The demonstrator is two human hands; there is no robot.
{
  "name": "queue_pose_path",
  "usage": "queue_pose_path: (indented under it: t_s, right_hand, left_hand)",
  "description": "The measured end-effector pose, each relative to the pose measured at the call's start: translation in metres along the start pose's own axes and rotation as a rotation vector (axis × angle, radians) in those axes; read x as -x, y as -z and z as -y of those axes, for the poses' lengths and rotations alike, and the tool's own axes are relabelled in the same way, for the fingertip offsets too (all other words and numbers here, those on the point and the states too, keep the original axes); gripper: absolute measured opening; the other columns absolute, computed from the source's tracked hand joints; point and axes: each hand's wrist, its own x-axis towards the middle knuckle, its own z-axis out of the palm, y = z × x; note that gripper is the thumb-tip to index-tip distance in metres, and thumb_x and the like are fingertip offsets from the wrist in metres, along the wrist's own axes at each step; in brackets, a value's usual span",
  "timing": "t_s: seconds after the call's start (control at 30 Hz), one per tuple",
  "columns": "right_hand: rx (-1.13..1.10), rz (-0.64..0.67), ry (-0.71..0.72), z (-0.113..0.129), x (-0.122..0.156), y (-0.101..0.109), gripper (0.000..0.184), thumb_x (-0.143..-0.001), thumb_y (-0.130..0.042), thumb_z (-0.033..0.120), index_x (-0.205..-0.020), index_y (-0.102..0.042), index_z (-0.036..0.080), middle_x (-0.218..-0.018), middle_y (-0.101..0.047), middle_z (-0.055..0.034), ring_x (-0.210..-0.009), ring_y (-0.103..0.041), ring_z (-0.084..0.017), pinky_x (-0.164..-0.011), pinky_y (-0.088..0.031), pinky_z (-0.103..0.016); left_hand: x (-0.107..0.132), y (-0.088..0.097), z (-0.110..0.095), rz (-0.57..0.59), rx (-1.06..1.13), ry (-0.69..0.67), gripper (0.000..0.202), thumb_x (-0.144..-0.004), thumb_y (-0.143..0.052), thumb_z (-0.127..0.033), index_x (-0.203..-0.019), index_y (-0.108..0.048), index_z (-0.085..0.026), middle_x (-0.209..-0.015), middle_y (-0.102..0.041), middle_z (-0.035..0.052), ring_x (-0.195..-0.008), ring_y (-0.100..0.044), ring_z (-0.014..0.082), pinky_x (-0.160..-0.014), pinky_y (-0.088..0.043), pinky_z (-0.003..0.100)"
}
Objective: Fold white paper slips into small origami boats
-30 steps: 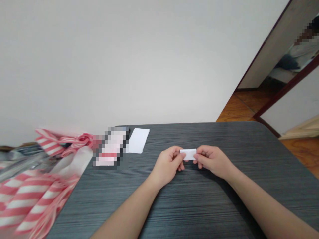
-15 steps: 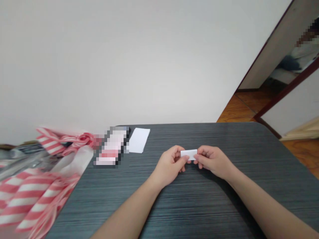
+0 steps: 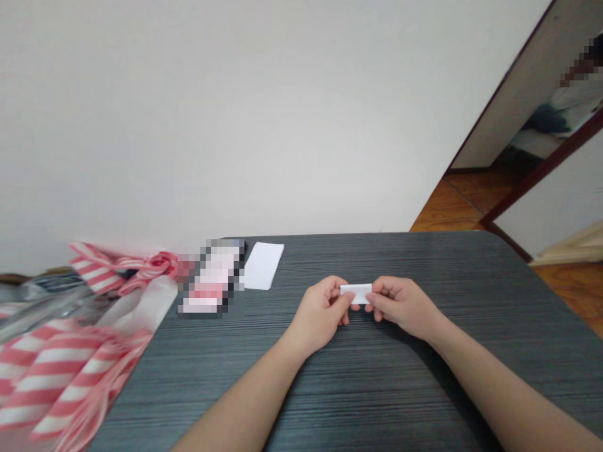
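Between my hands is a small folded piece of white paper point(image 3: 357, 292), held a little above the dark table point(image 3: 330, 402). My left hand point(image 3: 322, 312) pinches its left end, thumb on the near face. On the right end, my right hand point(image 3: 400, 306) has the same kind of grip, with its thumb pressed on the paper. Fingers of both hands curl behind the paper and are partly hidden. Farther left on the table lies a white sheet or stack of paper point(image 3: 264, 266).
A pixelated flat object, perhaps a phone point(image 3: 211, 277), lies by the white sheets. Red-and-white striped cloth bundles point(image 3: 61, 370) and clear plastic point(image 3: 146, 306) are at the left of the table. A white wall point(image 3: 264, 125) stands behind; wooden floor point(image 3: 471, 204) shows at right.
Both hands keep their pinch on the folded paper. It has shifted very slightly left and tilted a touch; nothing else has visibly moved.
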Motion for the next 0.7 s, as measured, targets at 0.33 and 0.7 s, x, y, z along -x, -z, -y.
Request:
queue_pose_path:
  t_s: [0.33,0.7]
  right_hand:
    - [0.013,0.008,0.107,0.004,0.002,0.002,0.019,-0.091,-0.058,0.033,-0.087,-0.069,0.017,-0.071,-0.071,-0.0019,-0.046,-0.054,-0.010,-0.048,-0.043,-0.022]
    - [0.087,-0.017,0.125,0.008,0.003,0.003,0.022,-0.091,-0.055,0.029,-0.076,-0.065,0.018,-0.062,-0.066,0.0009,-0.045,-0.051,-0.010,-0.048,-0.040,-0.022]
  left_hand:
    - [0.000,0.003,0.006,0.066,-0.055,-0.049,0.013,-0.086,-0.060,-0.030,-0.084,-0.057,-0.017,-0.067,-0.065,-0.0015,-0.049,-0.053,0.0089,-0.047,-0.037,0.019]
    - [0.001,0.002,0.005,0.081,-0.036,-0.021,0.012,-0.085,-0.061,-0.029,-0.083,-0.057,-0.017,-0.071,-0.068,0.0007,-0.049,-0.053,0.0086,-0.047,-0.037,0.019]
